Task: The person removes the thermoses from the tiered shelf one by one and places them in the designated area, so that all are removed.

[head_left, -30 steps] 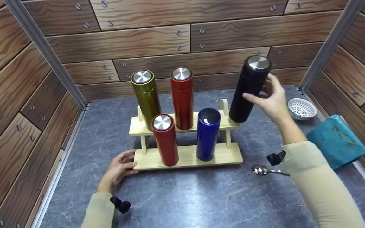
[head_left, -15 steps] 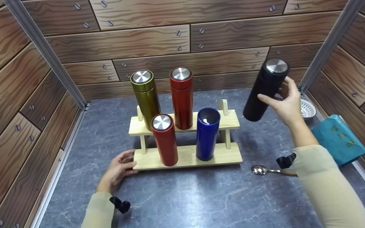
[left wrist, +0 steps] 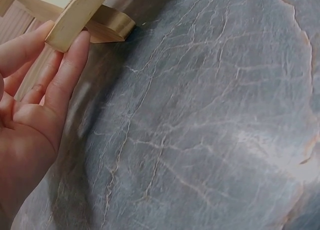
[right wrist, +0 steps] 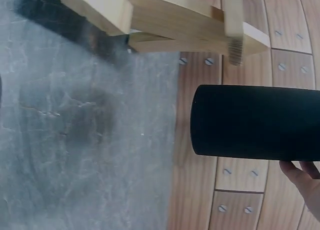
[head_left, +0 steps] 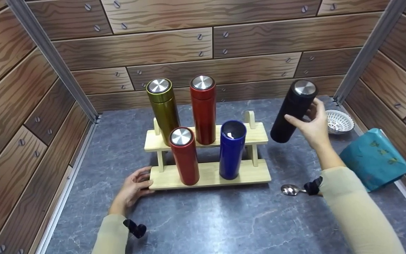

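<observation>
My right hand (head_left: 312,125) grips a black thermos flask (head_left: 293,113) with a silver lid, tilted, to the right of the two-tier wooden rack (head_left: 208,173). In the right wrist view the flask's black body (right wrist: 255,122) is seen beside the rack's end, with fingertips at its lower edge. My left hand (head_left: 133,187) pinches the left end of the rack's lower board, thumb and fingers on either face of the wood (left wrist: 75,19). On the upper shelf stand a gold flask (head_left: 164,113) and a red flask (head_left: 203,113). A shorter red flask (head_left: 185,158) and a blue flask (head_left: 231,151) stand on the lower board.
A spoon (head_left: 290,189) lies right of the rack, its handle partly behind the right wrist's camera. Farther right are a white woven basket (head_left: 340,123) and a teal pouch (head_left: 374,158). Wood-patterned walls (head_left: 160,46) enclose the grey marbled table (head_left: 203,225).
The black flask has left the rack's upper shelf, moving to the right in my right hand, then lower. My left hand keeps its place on the rack.
</observation>
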`<state>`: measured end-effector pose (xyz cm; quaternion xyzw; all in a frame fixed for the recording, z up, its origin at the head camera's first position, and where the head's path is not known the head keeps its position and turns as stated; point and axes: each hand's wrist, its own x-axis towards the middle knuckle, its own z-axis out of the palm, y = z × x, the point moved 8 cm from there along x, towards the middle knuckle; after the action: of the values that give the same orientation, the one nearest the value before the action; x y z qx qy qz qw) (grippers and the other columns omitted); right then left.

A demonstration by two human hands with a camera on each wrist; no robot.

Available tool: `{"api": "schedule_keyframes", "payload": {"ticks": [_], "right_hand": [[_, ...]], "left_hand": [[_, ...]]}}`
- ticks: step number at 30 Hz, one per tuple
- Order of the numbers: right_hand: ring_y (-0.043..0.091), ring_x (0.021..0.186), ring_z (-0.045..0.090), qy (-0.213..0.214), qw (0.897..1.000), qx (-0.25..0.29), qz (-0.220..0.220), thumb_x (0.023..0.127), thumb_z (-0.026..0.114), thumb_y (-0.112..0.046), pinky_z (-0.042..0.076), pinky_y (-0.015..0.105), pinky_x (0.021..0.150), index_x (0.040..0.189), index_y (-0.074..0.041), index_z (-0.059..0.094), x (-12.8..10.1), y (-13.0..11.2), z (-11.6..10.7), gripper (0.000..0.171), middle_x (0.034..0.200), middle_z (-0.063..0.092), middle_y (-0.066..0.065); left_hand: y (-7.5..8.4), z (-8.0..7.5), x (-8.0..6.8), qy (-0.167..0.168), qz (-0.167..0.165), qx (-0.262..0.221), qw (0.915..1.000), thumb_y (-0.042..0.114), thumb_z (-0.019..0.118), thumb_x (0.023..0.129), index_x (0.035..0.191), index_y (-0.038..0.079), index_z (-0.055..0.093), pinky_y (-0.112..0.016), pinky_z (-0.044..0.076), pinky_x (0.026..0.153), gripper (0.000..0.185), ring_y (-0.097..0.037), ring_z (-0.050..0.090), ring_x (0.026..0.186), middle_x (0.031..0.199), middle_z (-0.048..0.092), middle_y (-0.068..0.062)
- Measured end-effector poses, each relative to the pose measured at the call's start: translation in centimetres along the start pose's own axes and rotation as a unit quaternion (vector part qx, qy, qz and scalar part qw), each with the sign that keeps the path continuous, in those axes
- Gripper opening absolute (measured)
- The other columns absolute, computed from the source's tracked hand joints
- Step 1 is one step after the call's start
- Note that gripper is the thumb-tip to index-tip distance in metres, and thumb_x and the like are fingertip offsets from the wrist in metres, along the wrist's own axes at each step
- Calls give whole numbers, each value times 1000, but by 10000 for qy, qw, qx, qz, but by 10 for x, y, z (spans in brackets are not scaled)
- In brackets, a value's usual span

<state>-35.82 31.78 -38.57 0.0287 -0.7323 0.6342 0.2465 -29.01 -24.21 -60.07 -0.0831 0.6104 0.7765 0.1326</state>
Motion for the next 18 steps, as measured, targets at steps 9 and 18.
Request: {"api": "schedule_keyframes", "payload": {"ticks": [9, 18], "right_hand": [[16, 96, 53, 95, 9998, -62, 148, 68, 80, 0, 48, 28, 81, 128, -9, 44, -17, 11, 9, 70, 111, 53, 5], [17, 96, 51, 259, 9993, -262, 73, 68, 79, 0, 46, 27, 81, 128, -1, 42, -25, 30, 11, 71, 110, 52, 4]], "left_hand": [[-1, 0, -1, -3, 47, -147, 9999, -7, 68, 77, 137, 4, 41, -48, 52, 74, 67, -29, 60, 90, 121, 50, -17], [0, -1, 0, 13, 84, -125, 9999, -6, 69, 77, 137, 4, 41, -46, 53, 73, 68, -28, 61, 90, 121, 51, -16]]}}
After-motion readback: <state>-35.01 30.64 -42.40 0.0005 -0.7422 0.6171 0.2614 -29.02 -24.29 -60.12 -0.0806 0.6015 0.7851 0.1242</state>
